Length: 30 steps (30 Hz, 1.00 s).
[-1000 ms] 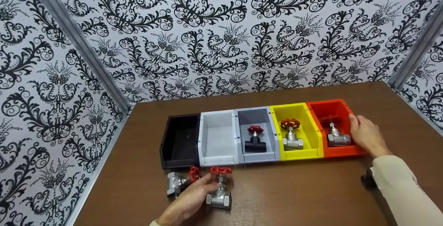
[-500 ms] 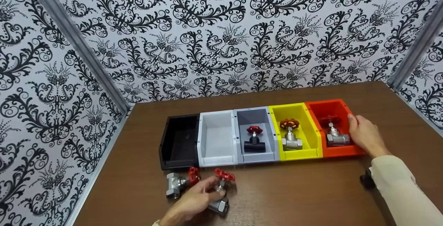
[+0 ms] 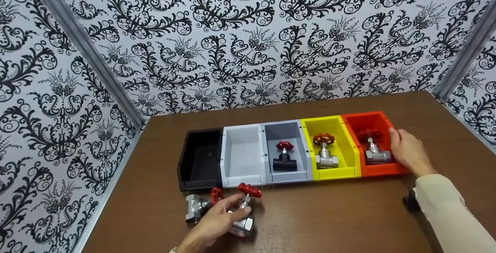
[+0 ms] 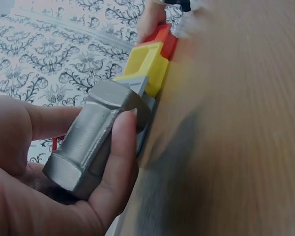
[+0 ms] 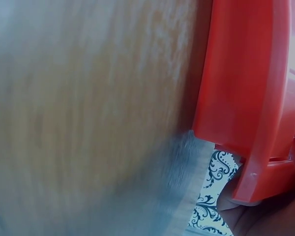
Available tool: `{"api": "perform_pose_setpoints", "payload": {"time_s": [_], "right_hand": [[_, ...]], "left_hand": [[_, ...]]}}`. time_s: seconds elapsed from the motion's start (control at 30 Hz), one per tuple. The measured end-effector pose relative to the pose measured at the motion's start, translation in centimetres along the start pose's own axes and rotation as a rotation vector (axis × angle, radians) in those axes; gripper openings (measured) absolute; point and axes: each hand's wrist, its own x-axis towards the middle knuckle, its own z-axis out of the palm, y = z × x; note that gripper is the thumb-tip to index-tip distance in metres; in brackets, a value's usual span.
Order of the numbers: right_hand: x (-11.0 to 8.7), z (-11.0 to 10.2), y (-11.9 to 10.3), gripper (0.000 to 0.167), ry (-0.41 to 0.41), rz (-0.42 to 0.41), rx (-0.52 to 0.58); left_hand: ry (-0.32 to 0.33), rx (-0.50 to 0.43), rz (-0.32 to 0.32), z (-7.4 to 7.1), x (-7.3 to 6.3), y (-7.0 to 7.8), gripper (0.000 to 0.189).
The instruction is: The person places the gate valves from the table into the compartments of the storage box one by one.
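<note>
Visibility first. Head view: left hand [image 3: 219, 222] covers part of the held silver metal valve with a red handwheel [image 3: 244, 225], and overlaps a second silver valve with a red wheel [image 3: 192, 208] on the brown wood-look counter [image 3: 310, 214]. Left wrist view: held valve's body is clear, but its wheel is hidden apart from a red sliver. From head view, can't tell if that body touches the counter.

Right hand [image 3: 411, 151]: thumb shows at the side rim of the red plastic bin [image 3: 381, 169], other fingers mostly out of sight behind the wall. Right wrist view is mostly bin wall and blurred counter, with the hand cropped at lower right. Black object [image 3: 410, 202] by the right cuff is partly covered, can't ID it.

Left grip: thumb and fingers around the valve, spread to roughly body thickness. Valve tilted, wheel up, in front of the white plastic bin [image 3: 245, 179]. Right grip: closed on the red bin's outer side wall, thumb at rim.

Grey plastic bin [image 3: 290, 176] holds a black-bodied valve [image 3: 285, 164]; yellow and red bins hold one silver-bodied valve each, wheels up.
</note>
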Motion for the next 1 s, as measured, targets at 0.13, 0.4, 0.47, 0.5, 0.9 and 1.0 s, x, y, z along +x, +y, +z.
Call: {"api": "perform_pose_setpoints", "payload": {"time_s": [0.13,0.4,0.47,0.5,0.9,1.0], "right_hand": [[0.0,0.1,0.1,0.047,0.007,0.002,-0.003],[0.0,0.1,0.0,0.047,0.009,0.006,-0.012],[-0.1,0.1,0.0,0.047,0.002,0.014,-0.011],[-0.1,0.1,0.0,0.048,-0.004,0.018,-0.009],[-0.2,0.0,0.0,0.046,0.027,-0.002,-0.001],[-0.3,0.0,-0.1,0.046,0.021,0.005,0.009]], "left_hand": [[0.010,-0.051,0.019,0.1,0.2,0.4,0.060],[0.076,-0.071,0.039,0.0,0.5,1.2,0.074],[0.088,-0.072,0.051,0.0,0.7,1.5,0.075],[0.096,-0.070,0.059,0.0,0.7,1.6,0.075],[0.164,-0.062,0.080,0.0,1.9,3.4,0.073],[0.177,-0.062,0.079,0.0,2.4,3.6,0.071]]}}
